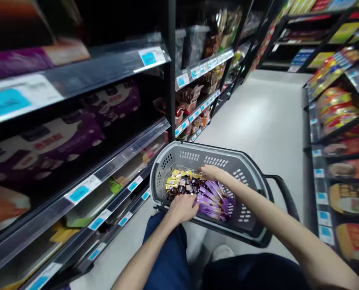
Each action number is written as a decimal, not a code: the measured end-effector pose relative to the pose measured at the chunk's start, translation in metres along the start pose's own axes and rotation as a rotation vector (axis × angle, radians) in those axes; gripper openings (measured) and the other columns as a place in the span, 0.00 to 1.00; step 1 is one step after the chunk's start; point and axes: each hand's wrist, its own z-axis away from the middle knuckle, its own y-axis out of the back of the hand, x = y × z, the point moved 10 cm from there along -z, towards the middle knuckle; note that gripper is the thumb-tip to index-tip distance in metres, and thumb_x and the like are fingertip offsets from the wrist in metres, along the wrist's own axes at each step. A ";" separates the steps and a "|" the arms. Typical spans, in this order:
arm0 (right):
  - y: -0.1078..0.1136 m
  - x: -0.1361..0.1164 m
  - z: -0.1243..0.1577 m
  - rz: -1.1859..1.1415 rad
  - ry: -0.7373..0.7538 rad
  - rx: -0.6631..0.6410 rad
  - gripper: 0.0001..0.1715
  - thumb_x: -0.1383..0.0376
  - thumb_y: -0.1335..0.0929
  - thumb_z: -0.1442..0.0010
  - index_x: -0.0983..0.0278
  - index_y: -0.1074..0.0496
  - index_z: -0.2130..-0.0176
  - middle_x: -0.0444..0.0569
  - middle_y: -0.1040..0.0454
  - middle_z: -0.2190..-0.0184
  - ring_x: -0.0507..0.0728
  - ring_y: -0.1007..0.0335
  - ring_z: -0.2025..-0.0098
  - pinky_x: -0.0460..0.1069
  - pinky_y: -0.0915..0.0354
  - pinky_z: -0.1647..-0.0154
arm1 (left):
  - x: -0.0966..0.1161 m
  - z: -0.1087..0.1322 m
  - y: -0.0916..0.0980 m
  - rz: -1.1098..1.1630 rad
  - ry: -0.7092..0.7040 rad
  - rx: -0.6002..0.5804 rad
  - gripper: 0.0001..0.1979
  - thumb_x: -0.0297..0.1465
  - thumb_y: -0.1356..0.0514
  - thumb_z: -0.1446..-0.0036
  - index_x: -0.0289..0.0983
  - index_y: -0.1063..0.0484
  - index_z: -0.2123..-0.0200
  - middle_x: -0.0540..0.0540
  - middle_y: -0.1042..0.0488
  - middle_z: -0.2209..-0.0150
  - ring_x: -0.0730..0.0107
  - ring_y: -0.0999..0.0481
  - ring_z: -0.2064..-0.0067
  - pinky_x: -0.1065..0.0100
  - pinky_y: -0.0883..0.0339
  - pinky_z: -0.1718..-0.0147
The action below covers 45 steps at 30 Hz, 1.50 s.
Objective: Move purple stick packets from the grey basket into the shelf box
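A grey plastic shopping basket with slotted walls is in front of my legs. Inside it are small wrapped snack packets: yellow ones, dark ones and long purple ones, grouped by colour. What looks like a clear tray edge shows beside the yellow packets. My left hand is at the near side of the packets, fingers bent downward and partly hidden. Across from it, my right hand is at the far side, its fingers curled over that edge. Both hands appear to grip the tray.
Dark shelves with price labels and purple packages rise on the left. Another shelf with bright packaged food stands on the right. A pale aisle floor runs between them. The basket's black handle points right.
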 end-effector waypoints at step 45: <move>-0.107 0.024 -0.030 -0.044 0.180 -0.282 0.18 0.52 0.28 0.47 0.63 0.31 0.72 0.43 0.33 0.79 0.52 0.40 0.76 0.47 0.47 0.74 | -0.040 -0.052 0.001 -0.024 -0.012 -0.111 0.19 0.41 0.50 0.37 0.36 0.32 0.51 0.37 0.25 0.53 0.52 0.24 0.53 0.57 0.32 0.54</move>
